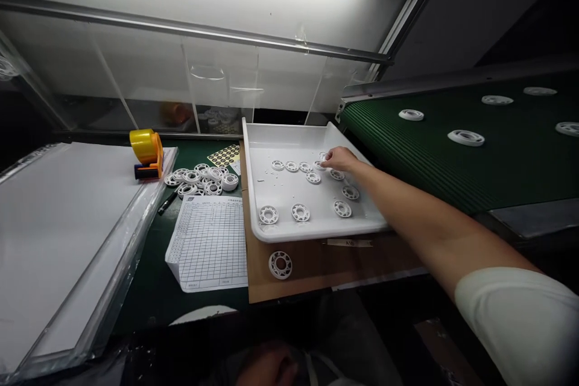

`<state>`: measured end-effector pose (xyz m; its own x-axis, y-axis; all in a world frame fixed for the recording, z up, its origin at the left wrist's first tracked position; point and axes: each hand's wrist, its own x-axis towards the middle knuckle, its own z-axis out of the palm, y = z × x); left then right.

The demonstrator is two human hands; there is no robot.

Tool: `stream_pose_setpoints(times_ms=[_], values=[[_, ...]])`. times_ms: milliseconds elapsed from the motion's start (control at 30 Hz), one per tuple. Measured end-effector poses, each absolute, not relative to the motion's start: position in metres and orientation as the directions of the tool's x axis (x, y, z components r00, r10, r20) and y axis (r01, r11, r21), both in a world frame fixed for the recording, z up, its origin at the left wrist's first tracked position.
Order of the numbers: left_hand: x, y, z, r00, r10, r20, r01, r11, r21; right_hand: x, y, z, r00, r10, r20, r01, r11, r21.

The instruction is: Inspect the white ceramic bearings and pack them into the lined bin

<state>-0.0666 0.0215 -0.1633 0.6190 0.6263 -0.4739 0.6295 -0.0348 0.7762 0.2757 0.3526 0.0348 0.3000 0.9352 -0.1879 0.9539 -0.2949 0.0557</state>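
Observation:
My right hand (pixel 340 158) reaches into a white tray (pixel 289 132) and its fingertips close on a white plastic ring (pixel 320 165) near the far right of the tray. Several more white rings (pixel 300 212) lie flat in rows on the tray floor. At the bottom edge, in shadow, my left hand (pixel 266 369) rests low near my lap; whether it holds anything I cannot tell.
A loose ring (pixel 280 265) lies on brown cardboard (pixel 316 265) under the tray. A heap of rings (pixel 201 179), a gridded paper form (pixel 208 241), a yellow tape dispenser (pixel 146 152) and a large white board (pixel 58 229) sit left. A green conveyor (pixel 452 157) carrying rings runs right.

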Motion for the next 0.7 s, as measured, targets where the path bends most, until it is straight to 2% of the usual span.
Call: stream_pose_setpoints(times_ms=[267, 367, 467, 600, 700], values=[[-0.066, 0.019, -0.172, 0.604, 0.633, -0.483, 0.614, 0.016, 0.789, 0.286, 0.307, 0.036, 0.489, 0.773, -0.404, 0.872, -0.436, 0.221], [-0.069, 0.021, -0.168, 0.610, 0.643, -0.464, 0.593, 0.018, 0.805, 0.279, 0.282, 0.035, 0.409, 0.780, -0.473, 0.910, -0.387, 0.149], [-0.073, 0.025, -0.166, 0.602, 0.661, -0.448, 0.585, 0.017, 0.811, 0.274, 0.259, 0.032, 0.298, 0.835, -0.462, 0.951, -0.302, 0.067], [-0.079, 0.032, -0.170, 0.568, 0.693, -0.443, 0.596, 0.025, 0.803, 0.278, 0.240, 0.031, 0.309, 0.848, -0.430, 0.947, -0.316, 0.058], [-0.082, 0.037, -0.173, 0.545, 0.702, -0.459, 0.609, 0.045, 0.792, 0.282, 0.237, 0.032, 0.312, 0.829, -0.463, 0.936, -0.352, 0.000]])
